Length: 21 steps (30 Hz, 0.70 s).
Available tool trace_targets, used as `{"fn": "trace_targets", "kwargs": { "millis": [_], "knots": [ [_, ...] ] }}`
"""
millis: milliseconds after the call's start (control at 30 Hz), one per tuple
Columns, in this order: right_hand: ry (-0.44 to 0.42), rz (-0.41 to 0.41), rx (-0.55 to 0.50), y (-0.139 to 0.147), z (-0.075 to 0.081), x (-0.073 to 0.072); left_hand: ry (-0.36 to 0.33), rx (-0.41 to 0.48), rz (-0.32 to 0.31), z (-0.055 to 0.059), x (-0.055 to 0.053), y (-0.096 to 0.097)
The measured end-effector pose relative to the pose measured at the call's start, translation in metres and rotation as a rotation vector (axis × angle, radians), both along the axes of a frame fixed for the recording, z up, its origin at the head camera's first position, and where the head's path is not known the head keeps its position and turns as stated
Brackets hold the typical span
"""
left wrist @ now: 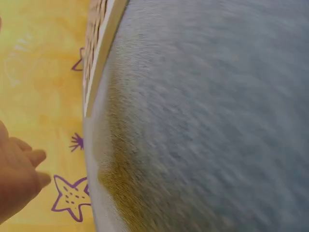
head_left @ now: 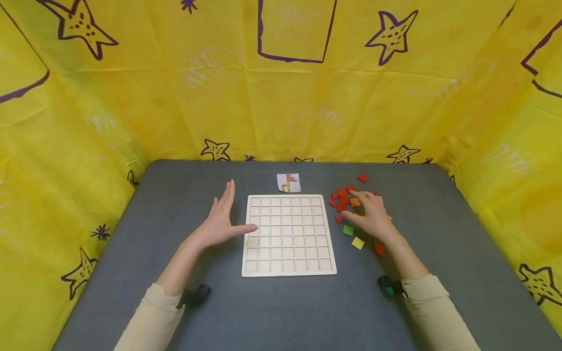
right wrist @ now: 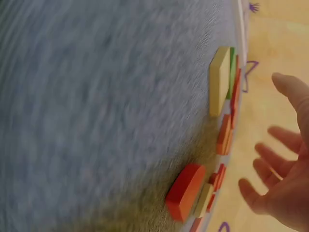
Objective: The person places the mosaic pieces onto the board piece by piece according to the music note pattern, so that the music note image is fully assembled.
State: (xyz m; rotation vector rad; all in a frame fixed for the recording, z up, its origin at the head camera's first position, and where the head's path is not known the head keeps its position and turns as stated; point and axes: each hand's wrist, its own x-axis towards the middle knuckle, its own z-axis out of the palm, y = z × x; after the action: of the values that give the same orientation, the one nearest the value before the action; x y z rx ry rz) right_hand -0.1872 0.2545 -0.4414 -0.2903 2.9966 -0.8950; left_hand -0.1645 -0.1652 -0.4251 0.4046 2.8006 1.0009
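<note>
A square wooden grid board (head_left: 287,235) lies on the grey table, its cells bare. My left hand (head_left: 221,222) is spread at the board's left side, the thumb reaching over the left rim and holding nothing; part of this hand (left wrist: 21,179) shows in the left wrist view. Over a scatter of small coloured pieces right of the board hovers my right hand (head_left: 371,214), thumb and fingers apart. Around it lie red tiles (head_left: 341,207), an orange tile (head_left: 354,202), a green tile (head_left: 348,230) and a yellow tile (head_left: 357,243). The right hand hides some pieces.
A small pattern card (head_left: 288,183) with a coloured picture lies just behind the board. One red piece (head_left: 362,178) sits farther back than the others, and a rounded red piece (right wrist: 185,192) lies nearer the right wrist. Yellow patterned cloth (head_left: 290,112) hangs around the table.
</note>
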Motion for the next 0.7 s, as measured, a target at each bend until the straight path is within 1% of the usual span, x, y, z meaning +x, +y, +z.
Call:
{"fn": "trace_targets", "kwargs": {
  "millis": [133,200,300,400,533,600,700],
  "knots": [
    [0.049,0.089,-0.007,0.003,-0.003,-0.005,-0.088,0.076,-0.056,-0.003,0.01,-0.001],
    [0.065,0.129,-0.003,0.004,-0.004,-0.008,-0.107,0.094,-0.099,-0.007,0.014,-0.001],
    [0.063,0.162,0.007,0.006,-0.005,-0.012,-0.123,0.087,-0.174,-0.012,0.019,-0.002],
    [0.049,0.173,0.029,0.007,-0.006,-0.015,-0.144,0.056,-0.243,-0.015,0.024,-0.003],
    [0.033,0.171,0.05,0.009,-0.007,-0.018,-0.164,-0.014,-0.321,-0.018,0.03,-0.004],
    [0.025,0.166,0.057,0.008,-0.007,-0.019,-0.16,-0.065,-0.353,-0.019,0.032,-0.005],
    [0.024,0.164,0.061,0.008,-0.005,-0.02,-0.129,-0.127,-0.394,-0.021,0.034,-0.006]
  ]
}}
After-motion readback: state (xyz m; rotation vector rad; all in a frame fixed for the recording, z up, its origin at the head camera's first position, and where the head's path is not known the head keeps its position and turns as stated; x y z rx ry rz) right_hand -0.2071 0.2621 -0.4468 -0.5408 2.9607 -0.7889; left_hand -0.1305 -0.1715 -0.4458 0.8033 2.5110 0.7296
